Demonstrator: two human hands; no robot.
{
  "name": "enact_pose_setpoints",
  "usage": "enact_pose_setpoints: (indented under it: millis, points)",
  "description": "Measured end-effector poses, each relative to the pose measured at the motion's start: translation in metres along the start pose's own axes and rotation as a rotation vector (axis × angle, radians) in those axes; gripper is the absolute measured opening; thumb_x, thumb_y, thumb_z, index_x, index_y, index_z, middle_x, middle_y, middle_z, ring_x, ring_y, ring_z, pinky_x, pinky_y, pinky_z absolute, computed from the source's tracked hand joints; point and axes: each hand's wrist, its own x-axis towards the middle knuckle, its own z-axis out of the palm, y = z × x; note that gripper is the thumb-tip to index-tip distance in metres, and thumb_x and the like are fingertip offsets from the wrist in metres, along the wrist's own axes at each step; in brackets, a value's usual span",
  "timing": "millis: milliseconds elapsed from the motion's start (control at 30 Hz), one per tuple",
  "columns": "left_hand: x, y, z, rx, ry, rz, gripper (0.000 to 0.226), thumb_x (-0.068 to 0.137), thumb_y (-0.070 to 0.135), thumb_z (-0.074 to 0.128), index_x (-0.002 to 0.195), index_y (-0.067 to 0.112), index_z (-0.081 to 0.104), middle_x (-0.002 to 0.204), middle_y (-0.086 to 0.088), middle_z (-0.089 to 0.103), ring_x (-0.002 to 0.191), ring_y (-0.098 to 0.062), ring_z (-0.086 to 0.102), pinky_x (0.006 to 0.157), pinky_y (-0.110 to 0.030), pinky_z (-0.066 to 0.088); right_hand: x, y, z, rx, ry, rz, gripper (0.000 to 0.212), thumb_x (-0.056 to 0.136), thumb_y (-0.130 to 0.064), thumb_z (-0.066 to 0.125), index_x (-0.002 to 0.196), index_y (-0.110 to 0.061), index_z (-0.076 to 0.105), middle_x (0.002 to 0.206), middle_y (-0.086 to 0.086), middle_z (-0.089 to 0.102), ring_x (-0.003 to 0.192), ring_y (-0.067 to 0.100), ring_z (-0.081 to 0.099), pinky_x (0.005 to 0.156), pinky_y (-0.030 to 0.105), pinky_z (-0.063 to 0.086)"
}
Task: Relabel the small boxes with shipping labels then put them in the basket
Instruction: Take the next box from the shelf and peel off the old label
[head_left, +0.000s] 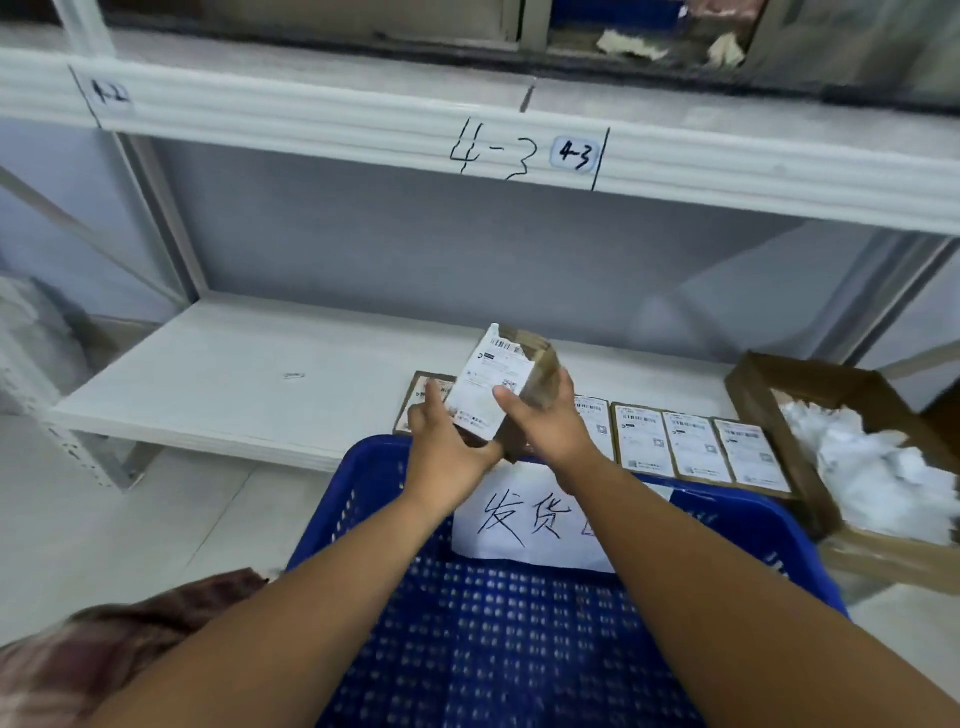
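Head view, looking down over a low white shelf (234, 374).

- Small box (537, 376): brown cardboard, held in the air by both hands, tilted, above the far rim of the basket and in front of the shelf edge. White shipping label (491, 389) covers the face turned toward the camera. Its upper corner seems to stand free of the box edge, but blur makes this uncertain.
- Left hand (441, 447): curled round the lower left corner of the box, fingers going underneath.
- Right hand (545, 423): thumb lies on the label face and fingers wrap the right side of the box.
- Basket (753, 525): blue perforated plastic, directly under the forearms. A white paper sign (524, 525) with handwritten characters lies against its far wall.
- Row of labelled boxes (696, 449): side by side on the shelf to the right of the hands, labels up. One more labelled box (421, 392) lies just left, partly hidden by the left hand.
- Open carton (753, 382): right end of the shelf, holding crumpled white paper (862, 467).
- Upper shelf beam (493, 150): handwritten "4-3".
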Motion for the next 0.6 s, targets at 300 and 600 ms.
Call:
enact_pose_setpoints:
  millis: [300, 600]
  points:
    - [-0.074, 0.022, 0.012, -0.098, -0.3, 0.077, 0.09, 0.075, 0.027, 0.079, 0.146, 0.03, 0.023, 0.141, 0.0, 0.032, 0.128, -0.017, 0.041, 0.107, -0.041, 0.039, -0.057, 0.029, -0.085, 0.227, 0.001, 0.165, 0.101, 0.082, -0.027, 0.077, 0.151, -0.041, 0.005, 0.138, -0.006, 0.051, 0.115, 0.021, 0.054, 0.089, 0.049, 0.051]
    - [-0.096, 0.022, 0.014, -0.079, -0.345, 0.171, 0.055, 0.09, 0.023, 0.064, 0.14, 0.03, 0.043, 0.132, 0.008, 0.051, 0.112, -0.003, 0.048, 0.086, -0.017, 0.04, -0.101, 0.07, -0.121, 0.163, -0.252, 0.153, 0.071, 0.084, -0.011, 0.074, 0.131, -0.047, 0.035, 0.121, 0.001, 0.067, 0.111, 0.023, 0.064, 0.091, 0.051, 0.054]
